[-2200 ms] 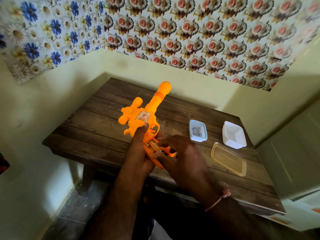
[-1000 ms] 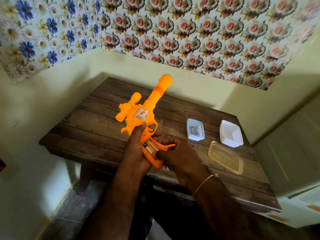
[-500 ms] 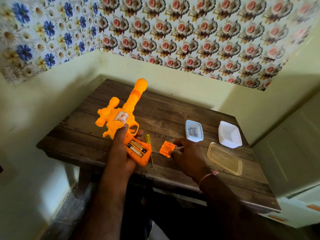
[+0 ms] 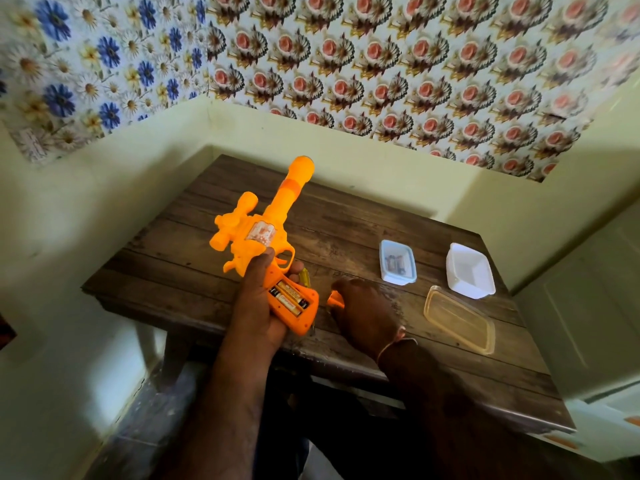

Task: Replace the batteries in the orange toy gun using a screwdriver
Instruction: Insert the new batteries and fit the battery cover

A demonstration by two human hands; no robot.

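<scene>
My left hand (image 4: 252,306) grips the orange toy gun (image 4: 273,216) by its handle and holds it above the wooden table (image 4: 346,223), barrel pointing away. The handle's battery compartment is open, and two batteries (image 4: 289,296) lie in it. My right hand (image 4: 363,313) rests on the table just right of the handle, its fingers curled over the small orange battery cover (image 4: 335,301), which is mostly hidden. A yellow-handled screwdriver (image 4: 304,272) lies on the table behind the handle, largely hidden by it.
A small blue-rimmed container (image 4: 398,281) with batteries inside stands at the right of the table. Beside it are a white container (image 4: 469,271) and a clear lid (image 4: 459,318). Walls close in the table at the back and on both sides.
My right hand pulled the battery cover off the handle and carried it down to the table at the right. The gun shifted a little left, its compartment now exposed.
</scene>
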